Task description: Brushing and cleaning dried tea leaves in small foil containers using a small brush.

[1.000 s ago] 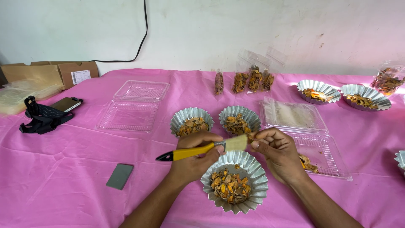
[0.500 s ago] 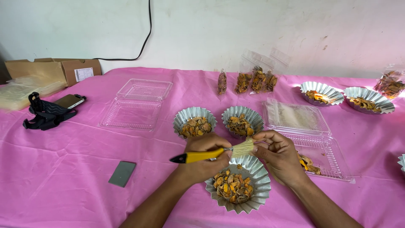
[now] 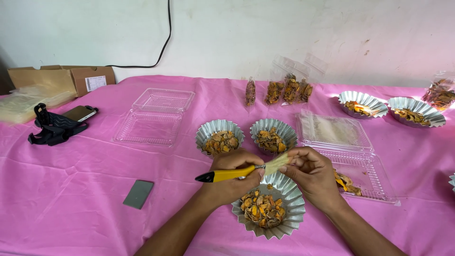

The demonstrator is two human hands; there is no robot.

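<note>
Near the table's front edge, the left hand (image 3: 232, 178) grips a yellow-handled brush (image 3: 241, 171) whose bristles the right hand (image 3: 310, 173) pinches, above a fluted foil cup (image 3: 289, 208) of dried orange pieces (clear filled pouches (image 3: 284, 90) line the back edge).

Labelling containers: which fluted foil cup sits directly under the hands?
The silver fluted foil cup of dried orange-brown pieces nearest the camera, right below both hands. The two similar cups sit behind it; two more stand far right.

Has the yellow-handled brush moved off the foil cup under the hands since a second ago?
No. The brush is still held over the far rim of the nearest foil cup, as before; only the camera shifted.
</note>
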